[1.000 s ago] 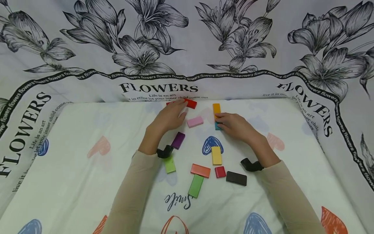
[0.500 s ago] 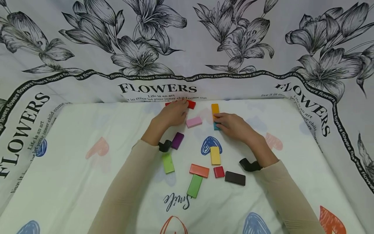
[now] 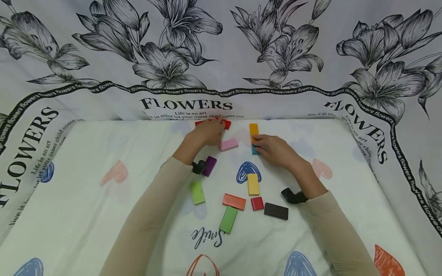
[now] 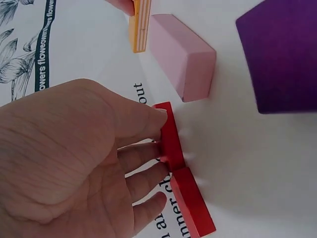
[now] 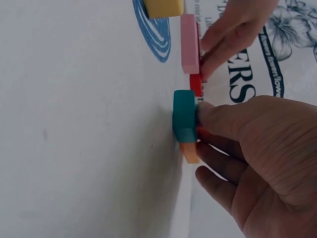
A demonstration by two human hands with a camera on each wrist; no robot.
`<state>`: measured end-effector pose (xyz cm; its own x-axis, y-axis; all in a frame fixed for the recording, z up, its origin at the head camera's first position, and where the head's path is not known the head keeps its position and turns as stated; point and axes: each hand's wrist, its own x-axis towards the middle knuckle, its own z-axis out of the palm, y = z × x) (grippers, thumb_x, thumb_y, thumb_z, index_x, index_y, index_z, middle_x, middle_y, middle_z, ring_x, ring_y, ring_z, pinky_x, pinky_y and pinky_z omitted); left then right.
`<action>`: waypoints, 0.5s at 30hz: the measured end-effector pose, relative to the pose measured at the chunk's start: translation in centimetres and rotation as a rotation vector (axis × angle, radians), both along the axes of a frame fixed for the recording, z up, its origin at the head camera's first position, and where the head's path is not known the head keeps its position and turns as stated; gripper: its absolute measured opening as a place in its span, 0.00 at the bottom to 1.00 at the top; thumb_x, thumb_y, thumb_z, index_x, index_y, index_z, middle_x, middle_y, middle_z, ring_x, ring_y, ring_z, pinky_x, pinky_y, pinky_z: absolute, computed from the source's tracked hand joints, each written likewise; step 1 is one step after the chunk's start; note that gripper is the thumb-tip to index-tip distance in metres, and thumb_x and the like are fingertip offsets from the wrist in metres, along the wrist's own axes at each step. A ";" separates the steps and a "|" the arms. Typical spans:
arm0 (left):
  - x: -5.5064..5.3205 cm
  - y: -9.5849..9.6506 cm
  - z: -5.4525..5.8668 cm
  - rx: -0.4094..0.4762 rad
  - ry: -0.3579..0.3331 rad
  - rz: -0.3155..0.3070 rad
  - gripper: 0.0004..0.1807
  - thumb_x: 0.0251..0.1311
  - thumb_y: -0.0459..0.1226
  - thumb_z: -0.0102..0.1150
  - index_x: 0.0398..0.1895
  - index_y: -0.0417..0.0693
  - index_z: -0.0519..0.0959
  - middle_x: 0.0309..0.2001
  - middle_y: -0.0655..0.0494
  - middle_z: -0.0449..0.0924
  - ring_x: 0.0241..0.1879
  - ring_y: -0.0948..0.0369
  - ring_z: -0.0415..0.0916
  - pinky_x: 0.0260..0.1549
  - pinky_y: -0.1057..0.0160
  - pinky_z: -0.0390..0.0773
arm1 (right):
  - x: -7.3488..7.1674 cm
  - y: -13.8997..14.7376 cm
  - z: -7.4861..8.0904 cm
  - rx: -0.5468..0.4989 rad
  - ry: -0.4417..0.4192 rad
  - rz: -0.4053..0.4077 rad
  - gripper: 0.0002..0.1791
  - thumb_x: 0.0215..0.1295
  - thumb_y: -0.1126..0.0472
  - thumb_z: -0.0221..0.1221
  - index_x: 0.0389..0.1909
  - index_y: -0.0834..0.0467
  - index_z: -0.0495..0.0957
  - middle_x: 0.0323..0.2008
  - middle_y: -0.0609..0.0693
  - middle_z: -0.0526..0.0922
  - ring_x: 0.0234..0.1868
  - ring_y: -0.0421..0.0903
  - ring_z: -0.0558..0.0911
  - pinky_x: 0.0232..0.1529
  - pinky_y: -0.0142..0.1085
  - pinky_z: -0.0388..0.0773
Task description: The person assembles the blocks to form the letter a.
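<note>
My left hand (image 3: 208, 132) is at the far side of the cloth, on one of two red blocks. In the left wrist view its thumb lies on the upper red block (image 4: 171, 139), with fingers behind; a second red block (image 4: 193, 203) meets its end. My right hand (image 3: 274, 149) is at an orange-yellow block (image 3: 253, 128) and a teal block (image 3: 255, 151) set end to end. The right wrist view shows its thumb against the teal block, other fingers beside the orange-yellow one and partly hidden. A pink block (image 3: 229, 144) lies between the hands.
Nearer lie a purple block (image 3: 210, 166), a lime block (image 3: 198, 192), a yellow block (image 3: 253, 184), an orange-red block (image 3: 234, 201), a green block (image 3: 228, 219), a small red block (image 3: 257, 203) and a black block (image 3: 276, 211). A floral cloth (image 3: 276, 103) rises behind.
My left forearm and wrist have swung right and forward, the fingers staying at the red blocks. My right hand has barely moved, and the blocks lie where they were.
</note>
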<state>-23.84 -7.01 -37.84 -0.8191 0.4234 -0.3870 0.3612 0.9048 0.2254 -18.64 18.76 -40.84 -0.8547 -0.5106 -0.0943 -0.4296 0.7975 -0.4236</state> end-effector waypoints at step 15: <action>-0.2 -0.1 -0.3 -0.018 0.075 -0.026 0.33 0.74 0.37 0.54 0.81 0.44 0.64 0.85 0.47 0.55 0.81 0.46 0.61 0.79 0.49 0.67 | -0.4 0.3 0.0 -0.024 -0.007 0.011 0.22 0.77 0.63 0.61 0.68 0.62 0.78 0.73 0.59 0.77 0.77 0.62 0.73 0.77 0.58 0.70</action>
<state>-24.01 -7.13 -38.13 -0.8350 0.4381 -0.3328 0.3996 0.8987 0.1805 -19.06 19.04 -40.83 -0.8486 -0.5218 -0.0874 -0.4352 0.7824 -0.4455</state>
